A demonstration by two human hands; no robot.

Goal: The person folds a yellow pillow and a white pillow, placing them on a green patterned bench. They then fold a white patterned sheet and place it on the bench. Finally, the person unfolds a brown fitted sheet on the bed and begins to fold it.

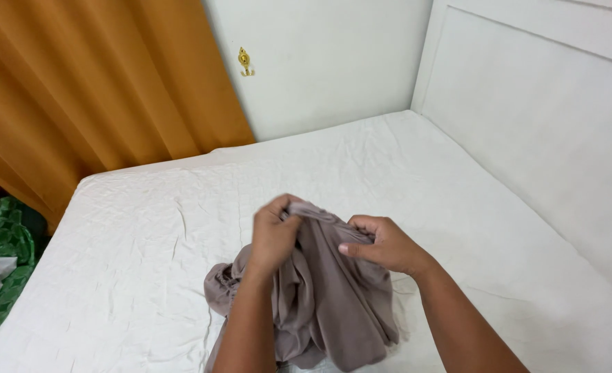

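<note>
Both grips are clenched on the top edge of the grey-brown garment [333, 290], left hand [275, 235] and right hand [385, 243] close together, lifting it above the white bed [147, 228]. With loose folds bunched below, the fabric could likely twist or slip from the pinch.

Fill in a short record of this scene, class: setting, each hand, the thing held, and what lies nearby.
Setting: bed with white sheet, orange curtain behind
Left hand: fingers closed on the cloth's upper edge
Right hand: gripping the same edge
Held thing: grey-brown cloth, bunched, hanging onto the sheet
Nearby: green fabric at left, gold wall hook
</note>
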